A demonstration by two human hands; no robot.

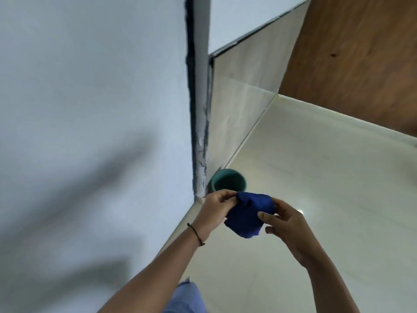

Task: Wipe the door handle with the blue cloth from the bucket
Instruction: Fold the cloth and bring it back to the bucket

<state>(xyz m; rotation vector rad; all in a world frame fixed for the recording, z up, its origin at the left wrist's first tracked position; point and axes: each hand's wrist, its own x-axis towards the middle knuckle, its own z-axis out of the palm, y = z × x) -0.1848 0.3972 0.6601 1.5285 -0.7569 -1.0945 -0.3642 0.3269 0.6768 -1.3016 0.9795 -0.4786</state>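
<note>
A bunched dark blue cloth (247, 214) hangs in the air between both hands, just above the floor corner. My left hand (215, 208) pinches its upper left edge; a thin cord bracelet sits on that wrist. My right hand (286, 224) grips the cloth's right side with thumb and fingers. Right behind the cloth stands a small teal bucket (228, 179) on the floor, against the wall corner; its near rim is hidden by the cloth. No door handle is in view.
A white wall (90, 98) fills the left half, ending in a dark chipped vertical edge (198, 132). A brown wooden door or panel (361, 53) stands at the upper right. Pale glossy floor tiles (316, 166) spread to the right.
</note>
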